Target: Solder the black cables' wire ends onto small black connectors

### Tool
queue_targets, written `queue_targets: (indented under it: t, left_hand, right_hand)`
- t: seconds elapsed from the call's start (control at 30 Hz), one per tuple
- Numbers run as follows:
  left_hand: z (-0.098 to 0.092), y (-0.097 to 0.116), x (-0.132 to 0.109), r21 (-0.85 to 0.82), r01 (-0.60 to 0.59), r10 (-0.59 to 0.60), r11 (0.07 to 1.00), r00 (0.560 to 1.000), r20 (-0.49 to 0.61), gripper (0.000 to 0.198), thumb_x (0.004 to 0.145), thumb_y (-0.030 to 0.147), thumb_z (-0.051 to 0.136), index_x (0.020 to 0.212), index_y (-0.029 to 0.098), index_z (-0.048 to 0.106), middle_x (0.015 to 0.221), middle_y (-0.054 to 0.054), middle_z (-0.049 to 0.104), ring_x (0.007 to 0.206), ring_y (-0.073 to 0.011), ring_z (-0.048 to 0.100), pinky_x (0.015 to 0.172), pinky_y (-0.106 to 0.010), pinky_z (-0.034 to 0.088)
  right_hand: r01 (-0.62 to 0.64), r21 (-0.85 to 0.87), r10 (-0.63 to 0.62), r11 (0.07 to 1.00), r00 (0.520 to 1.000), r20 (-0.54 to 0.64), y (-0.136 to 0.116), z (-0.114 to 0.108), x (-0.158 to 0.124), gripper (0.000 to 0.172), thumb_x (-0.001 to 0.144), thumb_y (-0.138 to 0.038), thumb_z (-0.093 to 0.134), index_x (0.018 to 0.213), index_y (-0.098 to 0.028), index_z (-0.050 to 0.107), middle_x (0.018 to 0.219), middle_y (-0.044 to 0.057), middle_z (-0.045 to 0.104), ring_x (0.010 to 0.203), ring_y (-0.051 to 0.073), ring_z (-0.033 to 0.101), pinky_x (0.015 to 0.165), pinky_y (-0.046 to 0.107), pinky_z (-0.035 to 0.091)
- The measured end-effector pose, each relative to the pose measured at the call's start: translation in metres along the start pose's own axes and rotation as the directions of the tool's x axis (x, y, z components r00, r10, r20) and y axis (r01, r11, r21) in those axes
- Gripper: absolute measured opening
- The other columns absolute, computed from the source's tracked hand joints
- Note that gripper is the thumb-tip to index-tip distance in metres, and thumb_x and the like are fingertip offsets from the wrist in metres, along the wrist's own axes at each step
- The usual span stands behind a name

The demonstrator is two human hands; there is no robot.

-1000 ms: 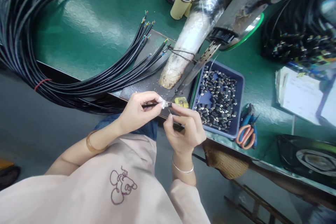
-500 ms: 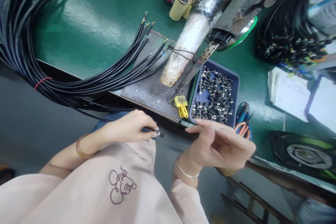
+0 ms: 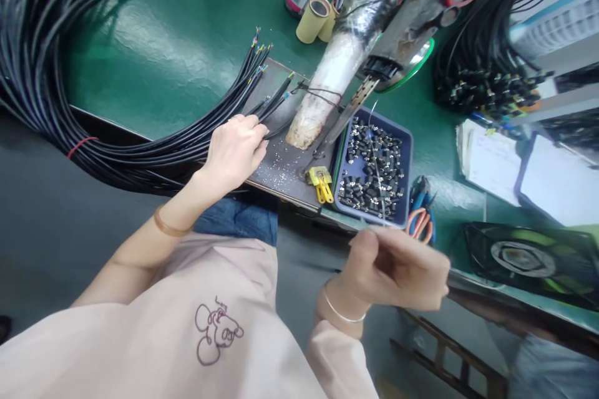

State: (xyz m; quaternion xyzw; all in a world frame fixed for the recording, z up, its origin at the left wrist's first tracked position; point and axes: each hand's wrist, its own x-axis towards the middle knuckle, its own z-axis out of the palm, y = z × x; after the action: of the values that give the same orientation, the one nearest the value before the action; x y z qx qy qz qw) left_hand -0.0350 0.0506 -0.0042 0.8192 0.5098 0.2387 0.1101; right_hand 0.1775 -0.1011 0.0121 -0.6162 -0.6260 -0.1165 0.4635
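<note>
My left hand lies over the bundle of black cables, its fingers curled round one or more of them; which ones is hidden. The cables' stripped ends show coloured wires beyond my knuckles. My right hand is closed in a pinch in front of the blue tray. From its fingertips a thin silvery solder wire rises across the tray. Several small black connectors with metal pins fill that tray. Left of it, a fixed soldering iron points down at the brown board.
A foil-wrapped duct hangs over the board. A yellow clip stands at the tray's left. Pliers, a fan and papers lie to the right. Cardboard tubes stand behind.
My left hand has moved up from the table's front edge onto the cable bundle; the connector-ended cable has left its fingers. My right hand has shifted slightly down, and the solder wire now bows.
</note>
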Motion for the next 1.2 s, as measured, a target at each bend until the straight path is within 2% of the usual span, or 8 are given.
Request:
queue_targets:
  t: [0.07,0.27,0.37,0.5,0.53,0.7,0.83,1.2]
  left_hand:
    - [-0.003,0.000,-0.002,-0.069,-0.025,0.024,0.997,1.000,-0.012,0.017,0.088,0.017,0.057,0.083,0.014,0.073,0.081,-0.010,0.068,0.083,-0.0262,0.063,0.071,-0.034,0.043]
    - [-0.027,0.010,-0.019,-0.509,-0.141,0.274,0.849,0.942,0.195,0.017,0.080,0.017,0.065,0.063,0.017,0.063,0.057,0.003,0.053,0.056,-0.0122,0.044,0.060,-0.027,0.031]
    - [-0.031,0.022,-0.025,-0.774,-0.092,0.568,0.626,0.734,0.372,0.019,0.081,0.016,0.070,0.062,0.018,0.067,0.052,0.006,0.048,0.048,-0.0082,0.034,0.054,-0.024,0.028]
    - [-0.021,0.044,-0.034,-0.950,0.150,0.833,0.274,0.457,0.312,0.018,0.074,0.009,0.074,0.061,0.021,0.073,0.049,0.005,0.054,0.044,-0.0085,0.039,0.046,-0.023,0.031]
    - [-0.017,0.048,-0.037,-0.944,0.236,0.825,0.231,0.467,0.319,0.014,0.076,0.011,0.074,0.065,0.020,0.075,0.050,0.004,0.058,0.043,-0.0085,0.043,0.045,-0.022,0.033]
    - [-0.003,0.049,-0.048,-0.915,0.403,0.142,-0.006,0.906,0.399,0.015,0.082,0.027,0.076,0.080,0.014,0.070,0.056,0.003,0.062,0.041,-0.0045,0.043,0.042,-0.018,0.033]
    - [0.004,0.040,-0.048,-0.938,0.290,-0.198,-0.187,0.924,0.326,0.038,0.077,0.047,0.084,0.087,0.017,0.062,0.056,0.006,0.059,0.034,-0.0019,0.035,0.034,-0.018,0.023]
    - [0.004,0.046,-0.054,-0.933,0.354,-0.150,-0.067,0.921,0.360,0.036,0.078,0.044,0.085,0.087,0.013,0.067,0.055,0.004,0.060,0.035,-0.0024,0.036,0.035,-0.020,0.024]
  right_hand:
    - [0.032,-0.159,-0.046,0.987,0.995,-0.085,0.008,-0.004,0.013,0.015,0.083,-0.020,0.077,0.096,-0.025,0.072,0.059,-0.007,0.059,0.041,0.009,0.043,0.043,0.025,0.034]
    - [-0.076,-0.441,0.204,0.894,0.947,0.250,0.063,-0.001,0.060,0.018,0.088,-0.035,0.066,0.075,-0.023,0.063,0.062,-0.001,0.066,0.053,0.017,0.058,0.056,0.030,0.038]
    - [-0.074,-0.459,0.241,0.885,0.918,0.316,0.082,0.011,0.074,0.018,0.082,-0.029,0.069,0.070,-0.024,0.058,0.068,0.001,0.068,0.061,0.018,0.058,0.062,0.031,0.039]
    - [-0.077,-0.533,0.344,0.842,0.839,0.422,0.084,0.030,0.088,0.023,0.071,-0.016,0.073,0.063,-0.024,0.053,0.068,0.000,0.065,0.065,0.018,0.057,0.063,0.032,0.038]
    - [-0.077,-0.549,0.364,0.832,0.823,0.436,0.083,0.033,0.089,0.024,0.070,-0.014,0.073,0.062,-0.024,0.052,0.068,0.000,0.064,0.065,0.018,0.056,0.063,0.032,0.037]
    - [-0.102,-0.390,0.243,0.915,0.912,0.331,0.070,0.027,0.084,0.019,0.071,-0.017,0.067,0.065,-0.024,0.051,0.067,-0.002,0.061,0.063,0.016,0.057,0.063,0.030,0.046]
    - [-0.157,-0.113,0.165,0.981,0.985,0.058,0.036,0.008,0.069,0.011,0.079,-0.024,0.068,0.073,-0.022,0.058,0.075,-0.001,0.069,0.061,0.015,0.067,0.057,0.028,0.055]
    - [-0.217,0.398,0.197,0.891,0.976,0.091,-0.021,0.032,0.017,0.016,0.088,-0.023,0.074,0.079,-0.020,0.061,0.088,0.003,0.077,0.068,0.016,0.076,0.061,0.029,0.066]
